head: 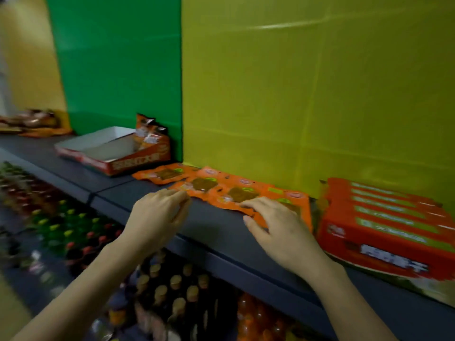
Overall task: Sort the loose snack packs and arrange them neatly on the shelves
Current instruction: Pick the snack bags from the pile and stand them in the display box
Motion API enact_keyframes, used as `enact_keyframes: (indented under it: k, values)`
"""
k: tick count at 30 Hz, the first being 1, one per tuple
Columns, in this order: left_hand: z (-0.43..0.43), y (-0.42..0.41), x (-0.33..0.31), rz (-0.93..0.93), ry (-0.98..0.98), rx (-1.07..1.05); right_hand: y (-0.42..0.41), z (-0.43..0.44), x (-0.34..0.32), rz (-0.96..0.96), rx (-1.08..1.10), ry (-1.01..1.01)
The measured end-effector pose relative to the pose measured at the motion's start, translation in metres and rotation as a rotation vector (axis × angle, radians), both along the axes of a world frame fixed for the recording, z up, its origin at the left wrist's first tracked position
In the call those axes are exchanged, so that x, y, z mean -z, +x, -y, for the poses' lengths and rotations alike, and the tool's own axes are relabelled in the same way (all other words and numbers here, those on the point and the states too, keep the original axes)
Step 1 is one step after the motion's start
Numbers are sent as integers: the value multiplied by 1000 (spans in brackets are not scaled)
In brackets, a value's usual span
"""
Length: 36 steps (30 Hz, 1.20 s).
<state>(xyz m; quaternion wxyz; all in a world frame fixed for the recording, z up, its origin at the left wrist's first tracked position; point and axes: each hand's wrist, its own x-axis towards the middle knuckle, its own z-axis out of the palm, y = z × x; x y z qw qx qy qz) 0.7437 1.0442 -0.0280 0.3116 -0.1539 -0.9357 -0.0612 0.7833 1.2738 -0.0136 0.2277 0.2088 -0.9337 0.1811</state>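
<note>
Free along the front, hemmed in at the sides

We find a bare strip of shelf (216,225) along the front edge, before the flat row of orange snack packs (221,188) lying against the yellow-green back panel (295,94). An open display box (110,148) blocks the left, just beside the row's end; a closed orange carton (384,217) blocks the right end. Above the packs the way is open.

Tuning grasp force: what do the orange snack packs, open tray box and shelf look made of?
Orange snack packs: glossy plastic film, likely; crinkled edges, shiny highlights. Open tray box: printed cardboard; matte white inside, folded walls. Shelf: dark grey, matte, perhaps painted metal; blur leaves it open.
</note>
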Motion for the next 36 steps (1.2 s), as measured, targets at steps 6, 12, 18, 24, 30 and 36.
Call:
enact_keyframes:
  k: [6,12,18,24,30,36]
  values:
    - [134,4,14,15,-39,-166,-42,135,10,97,-201,61]
    - [280,8,23,-16,-108,-293,-77,288,14,123,-329,70]
    - [397,13,23,-10,-18,-406,-104,424,10,103,-434,50]
    - [489,-6,31,-1,-6,-536,-142,536,10,94,-517,62]
    - [576,-54,39,51,27,-609,-205,641,24,93,-574,52]
    - [672,-149,48,81,14,-666,-297,745,28,80,-580,61]
